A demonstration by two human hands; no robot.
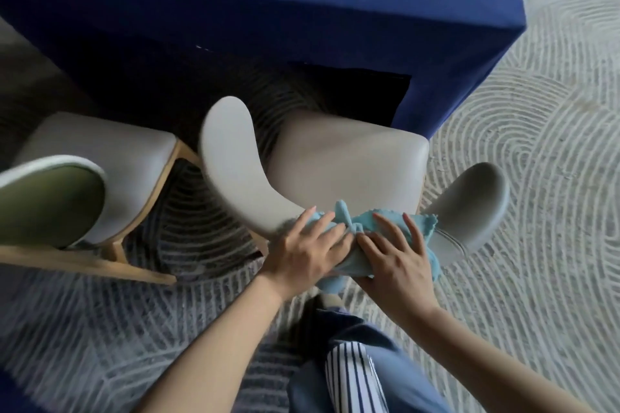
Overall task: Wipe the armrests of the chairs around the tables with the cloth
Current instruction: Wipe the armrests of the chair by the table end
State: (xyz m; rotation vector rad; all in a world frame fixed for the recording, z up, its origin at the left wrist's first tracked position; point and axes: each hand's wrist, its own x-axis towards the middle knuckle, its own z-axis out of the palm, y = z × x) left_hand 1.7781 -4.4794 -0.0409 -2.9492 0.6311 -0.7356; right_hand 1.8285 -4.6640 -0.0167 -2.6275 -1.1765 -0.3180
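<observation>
Cloth (364, 221), light blue and bunched, lies draped over the back edge of the chair (342, 157), at the middle of the curved rest where its two arms meet. We have both grips on it. The left grip (308, 255) lies flat on the cloth's left part, fingers spread and nearly straight, fingertips reaching onto the pale left armrest (231, 157). The right grip (399, 265) presses on the cloth's right part, fingers straight and apart, thumb touching the left grip's forefinger. Neither grip is clamped round the cloth; both lie spread on top of it. A fold of cloth stands up between them, and loose ends hang below the back edge and beside the right armrest (473, 201). The chair faces a blue-draped bench (268, 10), its seat at the bench's near edge. A second chair (97, 144) stands to the left. We stand on a patterned carpet (536, 178).
</observation>
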